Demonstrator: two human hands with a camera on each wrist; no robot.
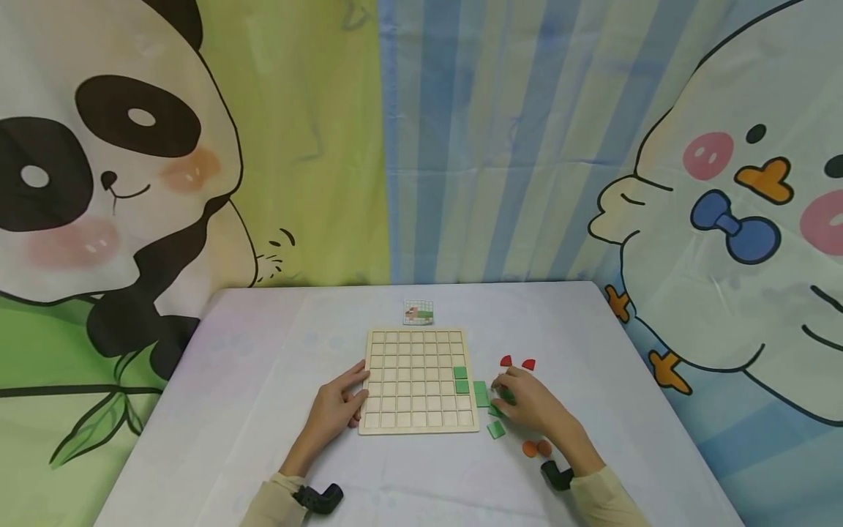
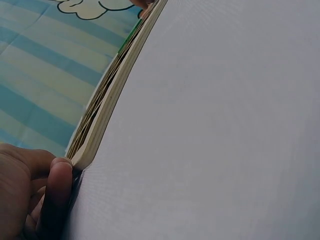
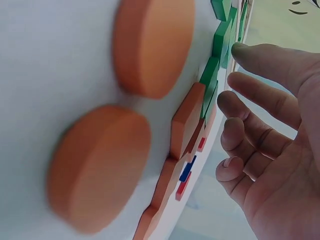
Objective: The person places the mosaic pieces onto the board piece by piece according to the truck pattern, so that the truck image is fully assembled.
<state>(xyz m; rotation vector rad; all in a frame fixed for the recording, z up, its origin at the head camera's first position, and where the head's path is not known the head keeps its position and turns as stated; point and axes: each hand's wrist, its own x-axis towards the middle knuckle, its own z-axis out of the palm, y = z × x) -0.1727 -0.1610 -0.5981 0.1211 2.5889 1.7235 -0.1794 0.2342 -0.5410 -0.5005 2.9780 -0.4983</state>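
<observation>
A pale wooden grid board (image 1: pixel 418 427) lies flat on the table, with two green squares (image 1: pixel 461 380) in its right-hand columns. My left hand (image 1: pixel 337 405) touches the board's left edge with thumb and fingers, which in the left wrist view meet the board's corner (image 2: pixel 85 159). Just right of the board, my right hand (image 1: pixel 530 400) hovers over green pieces (image 1: pixel 481 394), partly covering them. In the right wrist view, its thumb (image 3: pixel 270 62) and fingers are spread apart beside green pieces (image 3: pixel 210 82), with nothing visibly held.
Orange-brown discs (image 1: pixel 530 449) lie near the right wrist, and red pieces (image 1: pixel 529 364) beyond the right hand. Brown flat pieces (image 3: pixel 186 122) and a blue piece (image 3: pixel 188 169) show in the right wrist view. A small picture card (image 1: pixel 418 312) lies behind the board.
</observation>
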